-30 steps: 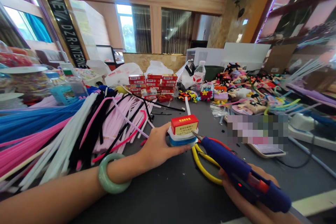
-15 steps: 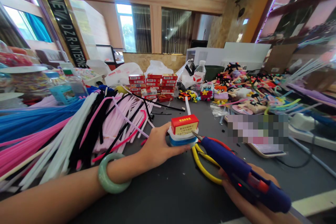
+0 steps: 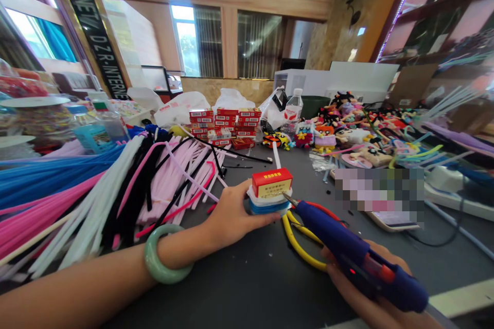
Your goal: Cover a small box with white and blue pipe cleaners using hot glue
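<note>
My left hand (image 3: pixel 231 218), with a pale green bangle on the wrist, grips a small red and yellow box (image 3: pixel 271 183) wrapped below in white and blue pipe cleaner, standing on the dark table (image 3: pixel 247 288). My right hand (image 3: pixel 370 293) is closed round a blue glue gun (image 3: pixel 358 257). The gun's metal tip touches the right side of the box. A white pipe cleaner sticks up behind the box.
Yellow-handled pliers (image 3: pixel 301 247) lie under the gun. Piles of blue, pink, white and black pipe cleaners (image 3: pixel 96 190) fill the left. Stacked red boxes (image 3: pixel 226 123), a water bottle (image 3: pixel 293 108) and several small craft figures (image 3: pixel 347 133) stand behind. A phone (image 3: pixel 389 218) lies at right.
</note>
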`<state>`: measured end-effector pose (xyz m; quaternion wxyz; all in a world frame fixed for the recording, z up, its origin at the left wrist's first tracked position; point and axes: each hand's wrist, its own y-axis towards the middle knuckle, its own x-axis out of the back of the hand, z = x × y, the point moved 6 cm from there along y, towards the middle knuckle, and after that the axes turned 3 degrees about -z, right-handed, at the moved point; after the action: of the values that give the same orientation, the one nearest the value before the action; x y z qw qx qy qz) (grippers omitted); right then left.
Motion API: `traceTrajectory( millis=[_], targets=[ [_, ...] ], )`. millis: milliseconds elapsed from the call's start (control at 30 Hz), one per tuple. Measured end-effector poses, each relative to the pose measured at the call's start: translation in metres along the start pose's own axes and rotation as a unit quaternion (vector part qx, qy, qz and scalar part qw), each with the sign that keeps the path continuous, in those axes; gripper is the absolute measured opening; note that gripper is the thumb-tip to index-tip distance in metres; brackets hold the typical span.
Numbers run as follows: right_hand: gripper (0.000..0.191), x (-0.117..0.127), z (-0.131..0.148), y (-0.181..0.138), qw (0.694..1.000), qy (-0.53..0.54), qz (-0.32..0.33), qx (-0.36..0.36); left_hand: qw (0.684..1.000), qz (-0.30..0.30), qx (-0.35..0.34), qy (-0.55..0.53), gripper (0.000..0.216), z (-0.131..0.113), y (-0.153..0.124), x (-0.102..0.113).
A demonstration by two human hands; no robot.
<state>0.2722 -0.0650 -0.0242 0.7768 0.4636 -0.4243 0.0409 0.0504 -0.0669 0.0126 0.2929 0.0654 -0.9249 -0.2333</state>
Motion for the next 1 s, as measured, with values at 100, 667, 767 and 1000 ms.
traceTrajectory(
  millis=[100,667,767,1000],
  targets=[
    [0.025,-0.0008,-0.0021,-0.0018,1.0,-0.012,0.002,-0.003,1.0,0.0,-0.001,-0.002,0.048,-0.0001,0.0001,0.0],
    [0.024,-0.0043,-0.0031,-0.0062,0.999,-0.029,-0.026,0.007,1.0,0.003,-0.006,-0.009,0.048,0.0005,-0.0001,-0.0008],
    [0.022,-0.0039,-0.0027,-0.0058,1.0,-0.019,-0.012,0.009,1.0,0.002,-0.003,-0.011,0.048,0.0009,-0.0002,-0.0006],
    [0.028,0.0028,0.0003,-0.0037,0.999,0.014,-0.03,-0.038,1.0,0.008,-0.009,-0.018,0.049,-0.0009,0.0001,-0.001]
  ],
)
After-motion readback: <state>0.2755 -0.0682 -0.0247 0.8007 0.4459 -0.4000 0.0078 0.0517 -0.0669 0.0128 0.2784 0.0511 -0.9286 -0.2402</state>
